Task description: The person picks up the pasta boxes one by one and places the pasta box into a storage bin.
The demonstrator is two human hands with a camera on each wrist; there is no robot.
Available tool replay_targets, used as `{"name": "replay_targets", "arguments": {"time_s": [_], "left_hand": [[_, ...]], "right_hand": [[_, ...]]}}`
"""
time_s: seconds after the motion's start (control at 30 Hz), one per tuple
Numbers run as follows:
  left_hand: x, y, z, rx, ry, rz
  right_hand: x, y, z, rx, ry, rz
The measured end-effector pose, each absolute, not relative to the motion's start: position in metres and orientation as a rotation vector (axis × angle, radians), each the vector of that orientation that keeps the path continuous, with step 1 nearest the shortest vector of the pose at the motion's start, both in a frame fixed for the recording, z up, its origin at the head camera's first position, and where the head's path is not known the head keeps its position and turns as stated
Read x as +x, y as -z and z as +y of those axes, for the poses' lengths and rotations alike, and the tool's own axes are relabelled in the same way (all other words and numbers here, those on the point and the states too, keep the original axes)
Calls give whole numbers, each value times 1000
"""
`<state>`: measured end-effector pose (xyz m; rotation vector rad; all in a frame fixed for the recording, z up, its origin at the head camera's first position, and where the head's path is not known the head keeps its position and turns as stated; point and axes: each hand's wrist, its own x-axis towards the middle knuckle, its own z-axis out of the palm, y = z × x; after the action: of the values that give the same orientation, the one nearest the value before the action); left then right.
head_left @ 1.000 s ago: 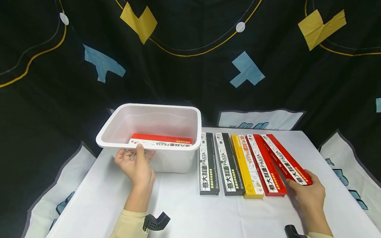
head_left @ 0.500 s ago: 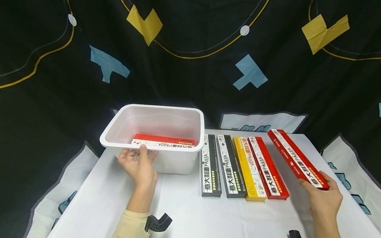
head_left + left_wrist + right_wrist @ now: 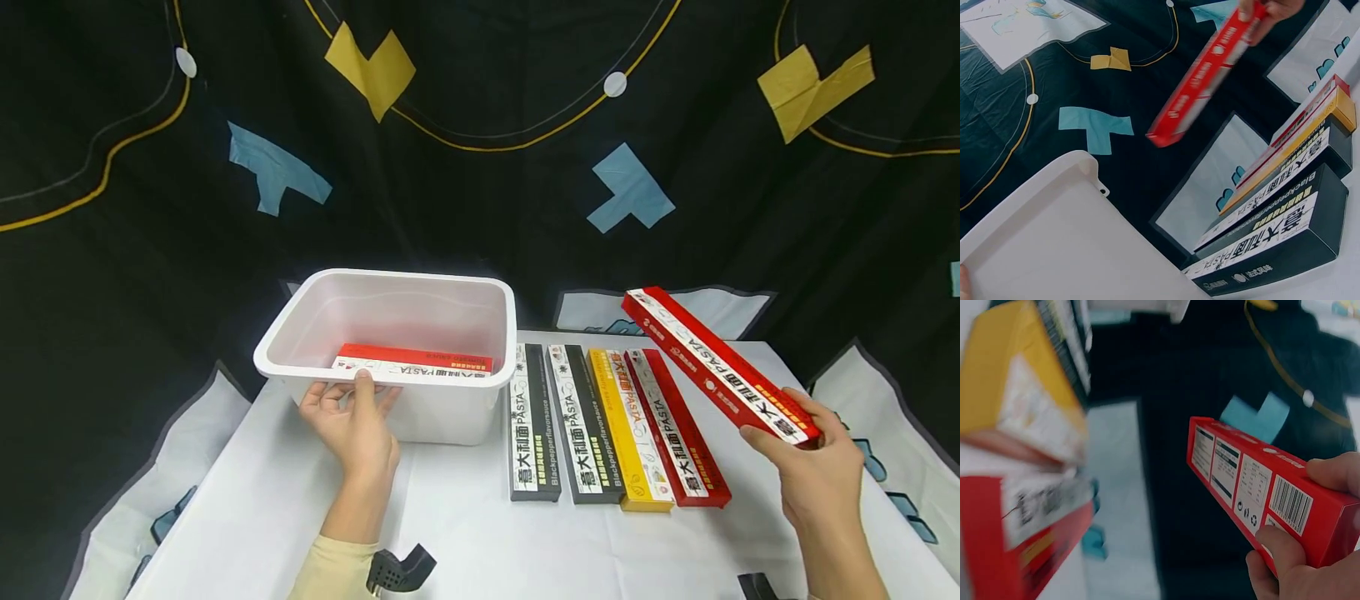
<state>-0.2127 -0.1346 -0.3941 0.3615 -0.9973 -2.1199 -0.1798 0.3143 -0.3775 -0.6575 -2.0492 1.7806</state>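
My right hand (image 3: 821, 467) grips the near end of a red pasta box (image 3: 720, 367), which is raised off the table and slants up toward the back left. The right wrist view shows the thumb and fingers on opposite sides of that red box (image 3: 1254, 481). At the left, my left hand (image 3: 360, 433) holds the front rim of a white plastic bin (image 3: 450, 408), thumb on top and fingers beneath. Inside the bin lies another red pasta box (image 3: 416, 358), its lower part hidden by the front wall.
Between bin and right hand lie two black pasta boxes (image 3: 534, 425) (image 3: 585, 425), a yellow pasta box (image 3: 630, 429) and a red pasta box (image 3: 678, 429), side by side on the white table (image 3: 480, 542). A dark curtain (image 3: 480, 225) hangs behind.
My right hand has lifted the red box away from the row, first rightward, then up, and its far end has swung left. My left hand stays at the bin's rim.
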Motion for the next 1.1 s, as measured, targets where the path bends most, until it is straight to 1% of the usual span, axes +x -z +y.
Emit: {"name": "replay_targets", "arguments": {"time_s": [0.23,0.37,0.53,0.67,0.8,1.1], "left_hand": [[-212,394,-136,370,2099,-1014],[-212,395,-136,372,2097,-994],[-213,394,-135,363,2097,-977],[-213,395,-135,367,2092,-980],[-212,395,-135,370,2090,-986],[-211,396,-132,359,2090,-1007]], "right_hand": [[-196,352,281,-121,-1932,-2016],[-206,339,258,74,-1978,-2030],[-222,324,231,195,-2005,-2151],[-242,316,204,320,-2021,-2252],[-266,313,172,465,-1982,-2351],[-310,312,102,626,-1876,-2591]]}}
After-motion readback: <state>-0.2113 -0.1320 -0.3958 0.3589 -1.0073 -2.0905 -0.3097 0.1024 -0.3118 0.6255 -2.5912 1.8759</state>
